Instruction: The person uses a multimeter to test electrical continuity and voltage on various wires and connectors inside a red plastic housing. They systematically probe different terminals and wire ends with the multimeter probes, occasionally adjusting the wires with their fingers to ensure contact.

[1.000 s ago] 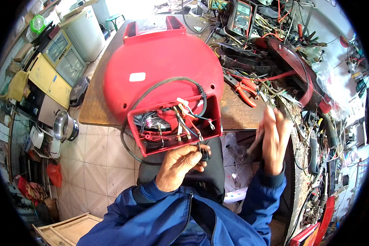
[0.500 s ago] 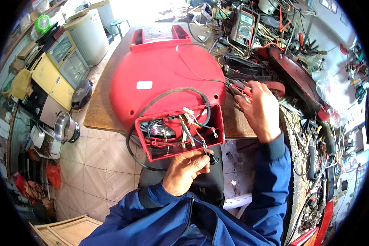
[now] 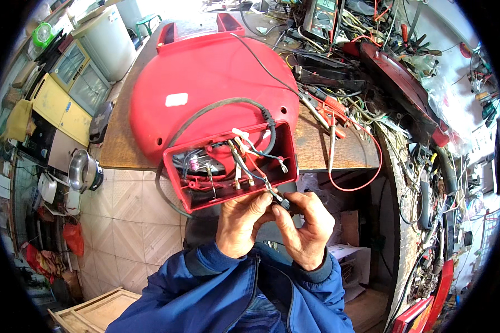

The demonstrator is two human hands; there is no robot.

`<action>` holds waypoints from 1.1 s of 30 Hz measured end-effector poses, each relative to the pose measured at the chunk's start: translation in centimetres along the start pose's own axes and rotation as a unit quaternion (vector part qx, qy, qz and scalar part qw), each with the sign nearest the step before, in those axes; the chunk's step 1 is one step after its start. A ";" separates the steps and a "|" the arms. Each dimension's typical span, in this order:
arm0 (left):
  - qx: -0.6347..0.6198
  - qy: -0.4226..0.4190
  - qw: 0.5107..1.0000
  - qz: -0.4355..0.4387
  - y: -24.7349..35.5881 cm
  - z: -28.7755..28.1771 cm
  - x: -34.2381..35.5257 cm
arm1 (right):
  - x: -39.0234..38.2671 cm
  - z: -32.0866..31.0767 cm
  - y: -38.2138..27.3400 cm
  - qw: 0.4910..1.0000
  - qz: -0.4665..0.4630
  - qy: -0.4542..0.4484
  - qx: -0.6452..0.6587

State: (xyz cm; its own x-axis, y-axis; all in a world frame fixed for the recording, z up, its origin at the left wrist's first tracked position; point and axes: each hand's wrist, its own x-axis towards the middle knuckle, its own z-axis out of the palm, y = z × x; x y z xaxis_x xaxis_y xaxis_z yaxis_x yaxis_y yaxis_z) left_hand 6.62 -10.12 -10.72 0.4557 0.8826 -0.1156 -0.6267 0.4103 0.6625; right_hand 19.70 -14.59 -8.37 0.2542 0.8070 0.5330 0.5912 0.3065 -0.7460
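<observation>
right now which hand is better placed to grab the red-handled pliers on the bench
Right. The red-handled pliers lie up and to the right of the red housing, on the right hand's side. The left hand would likely have to cross over it. Both hands pinch a small wire connector.

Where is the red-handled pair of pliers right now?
In the head view, the red-handled pair of pliers lies on the wooden workbench, right of the red plastic appliance housing, among loose wires, untouched by either hand.

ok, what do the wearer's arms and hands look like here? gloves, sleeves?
No gloves: the left hand and right hand are both bare. Both forearms wear blue jacket sleeves with ribbed cuffs at the wrists. No watch, rings or markings show.
</observation>
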 end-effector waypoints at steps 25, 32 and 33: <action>-0.024 -0.023 0.997 -0.074 3.0 -2.4 -2.2 | 1.8 -0.8 1.0 0.979 -0.012 -0.138 0.150; -0.047 -0.011 0.993 -0.110 3.2 -2.3 -2.1 | 3.8 -0.7 2.0 0.965 -0.091 -0.208 0.129; -0.043 -0.009 0.993 -0.112 3.3 -2.3 -2.1 | 3.8 -0.6 2.1 0.967 -0.104 -0.202 0.120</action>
State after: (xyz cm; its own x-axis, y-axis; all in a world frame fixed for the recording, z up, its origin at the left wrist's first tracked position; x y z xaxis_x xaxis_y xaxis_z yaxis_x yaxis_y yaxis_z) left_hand 2.18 -10.12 -10.01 0.6004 0.7633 -0.2384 -0.5604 0.6142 0.5556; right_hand 22.35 -11.16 -7.66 -0.1987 0.8319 0.5182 0.3908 0.5521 -0.7365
